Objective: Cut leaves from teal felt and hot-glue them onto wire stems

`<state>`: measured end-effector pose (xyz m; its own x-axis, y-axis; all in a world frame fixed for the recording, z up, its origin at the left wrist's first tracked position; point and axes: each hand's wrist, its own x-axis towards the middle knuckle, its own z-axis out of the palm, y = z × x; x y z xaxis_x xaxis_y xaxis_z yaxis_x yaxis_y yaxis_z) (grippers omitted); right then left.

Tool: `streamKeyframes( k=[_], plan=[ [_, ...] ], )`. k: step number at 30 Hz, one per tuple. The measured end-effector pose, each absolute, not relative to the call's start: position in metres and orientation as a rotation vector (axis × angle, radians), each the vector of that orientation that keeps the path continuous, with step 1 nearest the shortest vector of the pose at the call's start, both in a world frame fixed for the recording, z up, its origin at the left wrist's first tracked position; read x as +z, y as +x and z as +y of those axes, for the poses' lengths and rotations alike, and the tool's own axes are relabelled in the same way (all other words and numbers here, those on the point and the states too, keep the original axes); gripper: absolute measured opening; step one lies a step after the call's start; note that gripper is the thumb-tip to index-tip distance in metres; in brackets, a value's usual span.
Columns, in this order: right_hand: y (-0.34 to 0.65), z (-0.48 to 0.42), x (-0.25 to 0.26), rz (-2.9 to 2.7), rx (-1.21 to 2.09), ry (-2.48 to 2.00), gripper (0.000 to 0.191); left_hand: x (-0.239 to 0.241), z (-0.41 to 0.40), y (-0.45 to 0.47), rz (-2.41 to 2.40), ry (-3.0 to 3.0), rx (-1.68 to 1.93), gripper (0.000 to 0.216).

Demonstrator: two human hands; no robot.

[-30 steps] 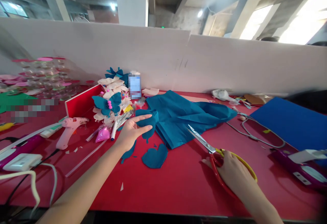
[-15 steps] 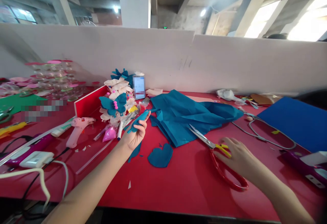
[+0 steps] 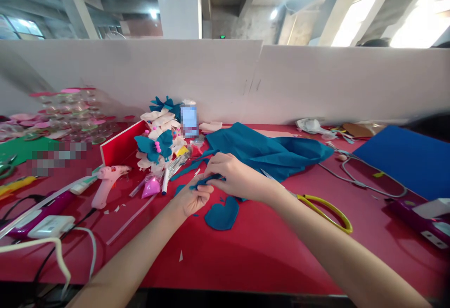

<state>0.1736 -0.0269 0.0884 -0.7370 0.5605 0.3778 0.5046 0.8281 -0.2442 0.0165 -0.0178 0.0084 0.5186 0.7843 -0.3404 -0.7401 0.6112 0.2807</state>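
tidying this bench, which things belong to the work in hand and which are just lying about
In hand: teal piece, held by left hand and right hand; teal heart; teal cloth.
Lying about: scissors; glue gun; blue sheet; cable.

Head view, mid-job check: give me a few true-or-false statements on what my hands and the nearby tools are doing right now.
1. Left hand and right hand both pinch the teal felt piece. True.
2. The right hand grips the scissors. False: the scissors lie free on the red table.
3. The pink glue gun lies left of the left hand. True.
4. The teal heart cutout rests on the blue sheet. False: it lies on the red table by the hands; the blue sheet is far right.
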Motion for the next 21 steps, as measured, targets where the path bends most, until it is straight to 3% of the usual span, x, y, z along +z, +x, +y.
streamKeyframes(
  k=[8,15,21],
  plan=[
    [0.185,-0.015,0.073,-2.296,0.698,-0.916,0.008,0.016,-0.022,0.019,0.506,0.083,0.799,0.035],
    [0.190,-0.011,0.058,-1.932,0.978,-1.044,0.017,0.015,-0.018,0.021,0.553,0.138,0.640,0.028],
    [0.196,-0.004,0.048,-1.695,1.142,-1.089,0.025,0.010,-0.009,0.022,0.564,0.319,0.558,0.038]
  ],
)
